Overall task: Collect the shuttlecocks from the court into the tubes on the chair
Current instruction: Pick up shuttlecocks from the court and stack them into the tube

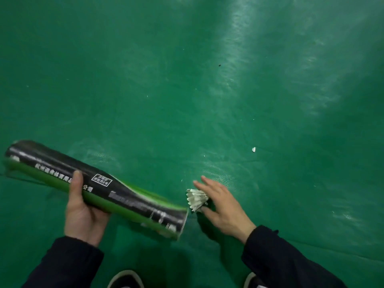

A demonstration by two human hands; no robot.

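Loading step: my left hand (83, 210) grips tube (97, 189), mouth at 3 o'clock. My right hand (222, 206) pinches shuttlecock (196, 199) just beside mouth. Next, likely: align, push in.

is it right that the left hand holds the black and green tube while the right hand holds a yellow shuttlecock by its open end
Not quite: the shuttlecock is white, not yellow, as the head view shows. The rest stands: the left hand holds the black and green tube, and the right hand holds the shuttlecock by the tube's open end.
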